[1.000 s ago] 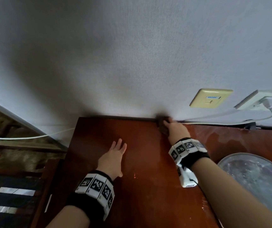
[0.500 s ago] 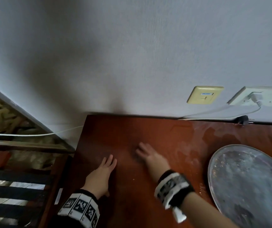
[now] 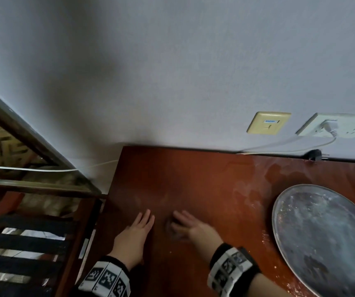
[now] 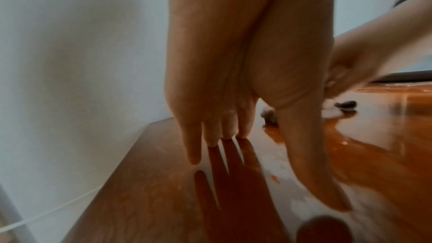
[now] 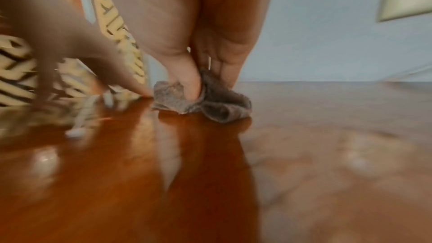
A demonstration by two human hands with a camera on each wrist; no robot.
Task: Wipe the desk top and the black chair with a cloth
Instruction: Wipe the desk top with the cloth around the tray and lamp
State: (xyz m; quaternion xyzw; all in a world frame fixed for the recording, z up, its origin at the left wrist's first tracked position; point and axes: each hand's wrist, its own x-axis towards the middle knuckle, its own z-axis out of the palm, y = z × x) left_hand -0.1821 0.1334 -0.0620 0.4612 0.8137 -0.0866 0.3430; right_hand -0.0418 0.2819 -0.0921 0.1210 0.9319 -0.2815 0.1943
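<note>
The desk is glossy reddish wood with its far edge against a pale wall; dusty smears dull the surface to the right of the right hand. That hand is blurred in the head view, but the right wrist view shows its thumb and fingers pinching a crumpled grey cloth down onto the desk, the cloth bunched under the fingertips. The left hand lies flat on the wood just left of the right hand, fingers straight and slightly spread, holding nothing, with its reflection beneath it in the left wrist view. Left of the left hand, past the desk's edge, the black slats of a chair are partly cut off by the frame. Right of the right hand sits a round metal tray, running out of view at the corner. On the wall beyond and to the right are a yellowed plate and a white socket with a plug and cable trailing along the desk's back edge; a small dark plug lies there, too small to make out further.
</note>
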